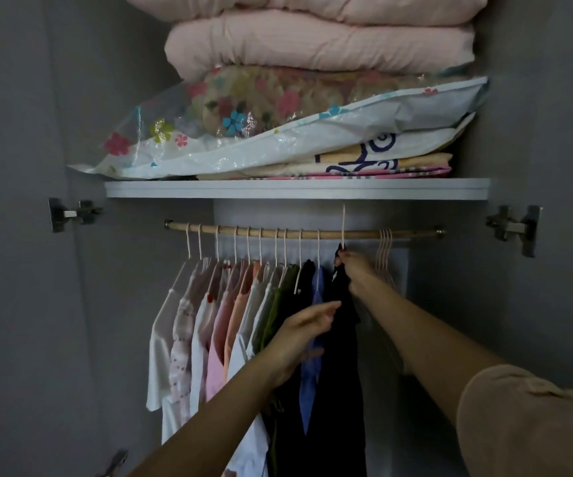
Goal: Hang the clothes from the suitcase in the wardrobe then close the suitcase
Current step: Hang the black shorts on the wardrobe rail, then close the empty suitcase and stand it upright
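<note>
A wooden rail (347,233) crosses the wardrobe under a white shelf. Several garments hang on it, from white and pink at the left to green, black and blue (312,380). My right hand (355,270) pinches the neck of a pale hanger (343,222) carrying a black garment (345,339). The hanger's hook stands above the rail, just under the shelf. My left hand (307,332) has its fingers straight against the hung clothes, touching the blue one beside the black garment. The suitcase is out of view.
Several empty pale hangers (385,253) hang bunched at the rail's right end. The white shelf (295,189) holds folded pink bedding (316,46) and a flowered plastic bag (243,132). Grey doors with metal hinges (71,213) stand open on both sides.
</note>
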